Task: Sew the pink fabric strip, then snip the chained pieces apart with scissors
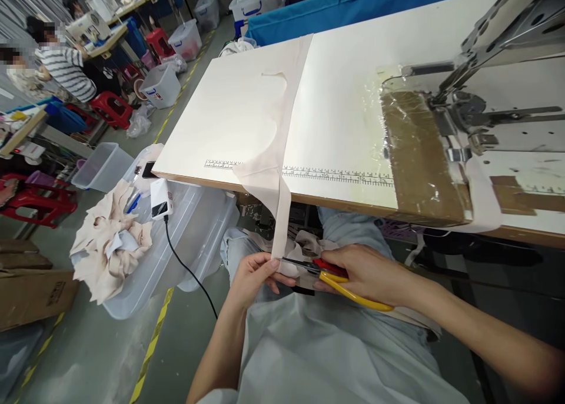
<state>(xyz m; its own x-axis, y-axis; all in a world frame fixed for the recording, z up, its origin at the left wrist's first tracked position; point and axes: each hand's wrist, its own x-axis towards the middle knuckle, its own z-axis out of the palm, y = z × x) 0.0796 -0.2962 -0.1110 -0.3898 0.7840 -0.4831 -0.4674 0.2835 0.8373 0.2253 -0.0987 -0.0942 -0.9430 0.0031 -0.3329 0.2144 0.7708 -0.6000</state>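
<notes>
My left hand (256,274) pinches the lower end of a pale pink fabric strip (282,216) just below the table edge. In my right hand (357,269) is a pair of scissors (342,283) with yellow and red handles. Their dark blades point left and meet the strip close to my left fingertips; whether they are fully closed I cannot tell. The strip runs up over the table edge into a curved-edged pale pink fabric piece (289,110) lying on the white table (238,104). More pale fabric (309,242) bunches on my lap, partly hidden by my hands.
A sewing machine (472,110) stands at the table's right, with a pale band (483,198) hanging by it. At left, a clear plastic bin (189,221) bears a fabric heap (110,245) and a white power bank (161,199) with a black cable. People sit at machines farther back.
</notes>
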